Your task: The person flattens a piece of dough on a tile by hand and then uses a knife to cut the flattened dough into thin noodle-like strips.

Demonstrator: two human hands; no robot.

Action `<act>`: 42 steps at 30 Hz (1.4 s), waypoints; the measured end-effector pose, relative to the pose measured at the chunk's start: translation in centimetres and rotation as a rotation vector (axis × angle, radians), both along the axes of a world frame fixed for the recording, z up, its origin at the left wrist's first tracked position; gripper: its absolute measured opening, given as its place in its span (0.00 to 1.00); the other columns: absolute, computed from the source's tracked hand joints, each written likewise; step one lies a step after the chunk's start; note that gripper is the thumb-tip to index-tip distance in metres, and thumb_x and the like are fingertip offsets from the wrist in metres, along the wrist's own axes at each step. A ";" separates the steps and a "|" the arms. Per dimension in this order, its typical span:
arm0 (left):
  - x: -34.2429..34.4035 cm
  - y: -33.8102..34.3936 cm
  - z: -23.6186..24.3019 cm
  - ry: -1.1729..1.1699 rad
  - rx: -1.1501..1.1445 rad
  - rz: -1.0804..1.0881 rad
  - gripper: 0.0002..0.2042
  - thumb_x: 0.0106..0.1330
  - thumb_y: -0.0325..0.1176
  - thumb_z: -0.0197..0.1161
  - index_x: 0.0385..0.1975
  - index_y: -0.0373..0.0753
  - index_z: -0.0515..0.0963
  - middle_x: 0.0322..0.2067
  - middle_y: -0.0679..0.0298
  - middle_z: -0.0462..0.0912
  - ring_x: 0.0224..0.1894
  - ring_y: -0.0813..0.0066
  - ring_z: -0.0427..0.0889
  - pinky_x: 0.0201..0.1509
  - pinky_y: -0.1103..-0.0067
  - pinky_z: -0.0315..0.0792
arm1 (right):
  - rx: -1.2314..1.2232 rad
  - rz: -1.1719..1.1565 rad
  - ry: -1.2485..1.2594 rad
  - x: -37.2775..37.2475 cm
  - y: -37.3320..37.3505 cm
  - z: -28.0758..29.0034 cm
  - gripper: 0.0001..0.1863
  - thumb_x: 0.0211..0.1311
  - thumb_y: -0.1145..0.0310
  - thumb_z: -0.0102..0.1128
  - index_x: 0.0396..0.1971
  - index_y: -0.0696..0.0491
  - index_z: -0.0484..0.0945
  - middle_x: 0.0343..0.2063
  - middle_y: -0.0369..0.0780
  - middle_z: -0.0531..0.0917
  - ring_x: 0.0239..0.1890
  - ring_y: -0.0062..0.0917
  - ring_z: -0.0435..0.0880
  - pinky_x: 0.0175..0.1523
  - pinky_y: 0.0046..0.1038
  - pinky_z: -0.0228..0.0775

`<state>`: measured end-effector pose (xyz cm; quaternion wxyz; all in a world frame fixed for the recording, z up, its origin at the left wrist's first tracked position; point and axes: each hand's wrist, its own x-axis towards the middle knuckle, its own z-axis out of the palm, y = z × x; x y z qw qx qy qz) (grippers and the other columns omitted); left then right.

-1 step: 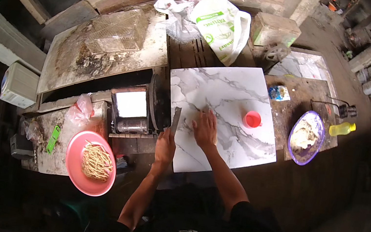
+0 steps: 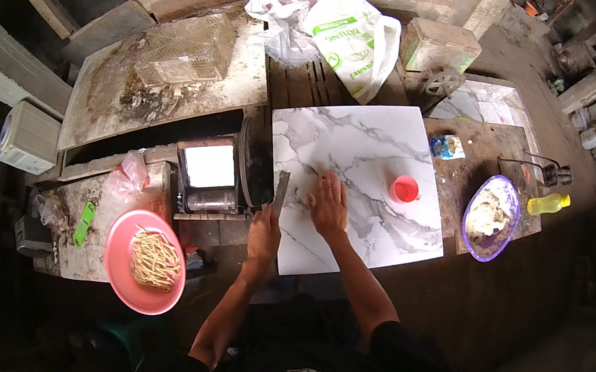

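My left hand (image 2: 263, 240) is closed around the handle of a flat, dark-bladed knife (image 2: 281, 190). The blade points away from me along the left edge of a white, grey-veined marble-look board (image 2: 385, 142). On the board, my right hand (image 2: 329, 206) lies palm down with its fingers stretched out. Whatever may be under that palm is hidden. To the right of it, a red cup (image 2: 404, 190) stands on the same board.
At the lower left, a pink basin (image 2: 115, 265) holds thin, pale strips. A purple-rimmed bowl (image 2: 465, 235) of whitish dough stands at the right, beside a yellow bottle (image 2: 547, 204). A black-framed machine (image 2: 187, 202) borders the board's left. Plastic bags (image 2: 355, 45) lie behind it.
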<state>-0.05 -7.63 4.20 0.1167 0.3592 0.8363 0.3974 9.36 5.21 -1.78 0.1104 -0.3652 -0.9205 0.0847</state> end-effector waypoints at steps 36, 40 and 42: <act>9.3 8.0 3.6 -0.432 0.507 -0.423 0.16 0.64 0.37 0.39 0.43 0.33 0.67 0.50 0.52 0.62 0.48 0.64 0.66 0.48 0.76 0.61 | -0.776 -0.157 0.913 6.5 1.1 7.7 0.23 0.62 0.54 0.34 0.31 0.60 0.69 0.23 0.42 0.73 0.25 0.21 0.71 0.30 0.22 0.64; 6.6 5.8 4.0 -0.605 0.196 -0.264 0.11 0.61 0.32 0.46 0.39 0.34 0.70 0.39 0.55 0.74 0.46 0.70 0.70 0.44 0.79 0.66 | -1.011 -0.370 0.615 5.9 2.8 9.4 0.17 0.61 0.60 0.37 0.27 0.58 0.67 0.12 0.35 0.68 0.11 0.21 0.71 0.17 0.24 0.62; 5.1 5.2 2.2 -0.426 0.130 -0.159 0.11 0.60 0.32 0.47 0.39 0.33 0.69 0.38 0.54 0.73 0.44 0.65 0.69 0.44 0.76 0.64 | -0.912 -0.314 0.602 5.5 2.9 8.2 0.14 0.59 0.62 0.41 0.26 0.60 0.68 0.08 0.37 0.66 0.10 0.25 0.68 0.18 0.27 0.60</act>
